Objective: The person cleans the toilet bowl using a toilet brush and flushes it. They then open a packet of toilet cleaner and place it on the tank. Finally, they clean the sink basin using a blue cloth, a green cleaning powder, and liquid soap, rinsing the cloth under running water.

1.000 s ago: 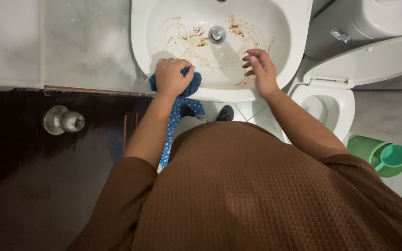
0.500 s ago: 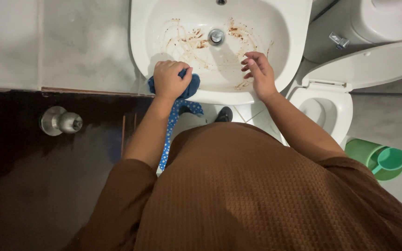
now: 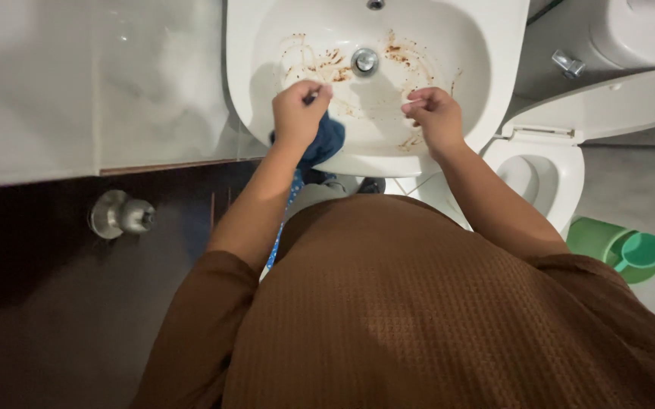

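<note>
- Where the frame starts on the left, a pale marble-look wall panel [image 3: 77,83] sits above a dark brown wooden door [image 3: 54,318] with a round silver metal doorknob [image 3: 119,215].
- Left hand [image 3: 301,112]: fist closed tight around a bunched blue cloth [image 3: 326,140], inside the basin near the front-left rim.
- Cloth bulk sits under the palm against the basin wall; a dotted blue tail hangs down over the front edge past the forearm.
- White oval ceramic sink [image 3: 479,68]: brown smears across the bowl around the round chrome drain [image 3: 364,60], which lies between and above the two hands.
- Right hand [image 3: 435,113]: fingers curled in, loosely pressed together, holding nothing visible; resting on the basin's front-right inner wall, next to a brown streak.
- Hands well apart, both inside the bowl.
- Right of the sink: white toilet with raised seat [image 3: 547,170], small chrome wall valve [image 3: 567,64] above it.
- Far right on the floor: green plastic bucket [image 3: 596,236] with a teal plastic scoop [image 3: 642,250] in it.
- Foreground: brown waffle-knit shirt [image 3: 418,318].
</note>
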